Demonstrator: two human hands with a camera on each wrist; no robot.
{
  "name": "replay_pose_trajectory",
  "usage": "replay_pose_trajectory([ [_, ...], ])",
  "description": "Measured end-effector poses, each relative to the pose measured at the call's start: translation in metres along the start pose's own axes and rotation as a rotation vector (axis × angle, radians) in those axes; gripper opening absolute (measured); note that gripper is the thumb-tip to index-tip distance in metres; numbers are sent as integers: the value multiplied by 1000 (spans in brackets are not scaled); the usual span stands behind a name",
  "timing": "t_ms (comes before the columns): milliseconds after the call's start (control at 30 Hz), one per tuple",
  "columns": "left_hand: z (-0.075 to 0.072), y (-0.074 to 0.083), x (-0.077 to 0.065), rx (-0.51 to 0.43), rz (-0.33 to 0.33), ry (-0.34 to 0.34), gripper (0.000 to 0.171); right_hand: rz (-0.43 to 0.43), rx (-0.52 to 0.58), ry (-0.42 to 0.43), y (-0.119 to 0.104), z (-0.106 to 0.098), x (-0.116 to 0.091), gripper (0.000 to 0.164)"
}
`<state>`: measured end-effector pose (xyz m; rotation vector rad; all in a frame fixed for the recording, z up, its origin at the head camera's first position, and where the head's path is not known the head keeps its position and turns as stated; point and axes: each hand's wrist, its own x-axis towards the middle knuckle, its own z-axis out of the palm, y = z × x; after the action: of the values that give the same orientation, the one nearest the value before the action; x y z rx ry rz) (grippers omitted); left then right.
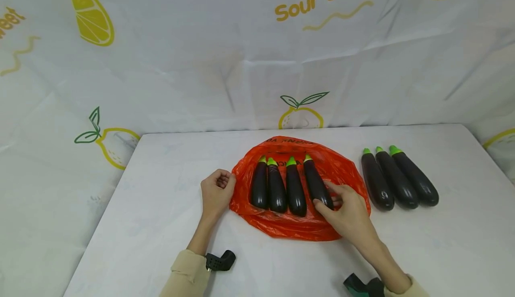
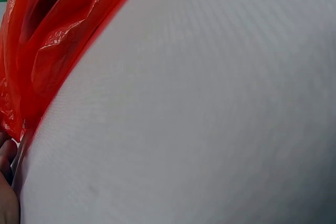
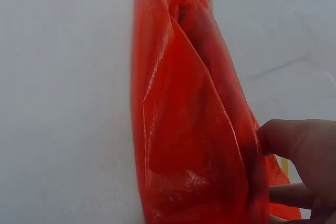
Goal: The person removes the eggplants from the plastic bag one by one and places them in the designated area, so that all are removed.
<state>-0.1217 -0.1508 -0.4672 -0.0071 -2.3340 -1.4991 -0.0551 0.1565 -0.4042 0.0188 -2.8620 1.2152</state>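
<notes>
A red plastic bag [image 1: 281, 230] lies spread on the table with its mouth rolled back, and several dark eggplants [image 1: 276, 190] with green tops lie side by side in it. My left hand [image 1: 218, 192] pinches the bag's left rim with curled fingers. At the right side of the bag, my right hand [image 1: 352, 216] holds the lower end of the rightmost eggplant [image 1: 315, 181] between thumb and fingers. In the right wrist view, the bag's near side [image 3: 184, 119] hides the eggplants, and the right thumb [image 3: 283, 135] shows beside it.
Three more eggplants [image 1: 396, 181] lie in a row on the white table [image 1: 161, 172], right of the bag. Behind the table hangs a white cloth [image 1: 181, 64] printed with lemons and words. Each wrist carries a small dark camera [image 1: 221, 261].
</notes>
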Motion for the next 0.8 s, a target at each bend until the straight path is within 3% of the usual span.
replay_pose_trajectory([
  [800,0,-1,0,-1,7,-2,12,-3,27,14,-10,-16,-13,57],
])
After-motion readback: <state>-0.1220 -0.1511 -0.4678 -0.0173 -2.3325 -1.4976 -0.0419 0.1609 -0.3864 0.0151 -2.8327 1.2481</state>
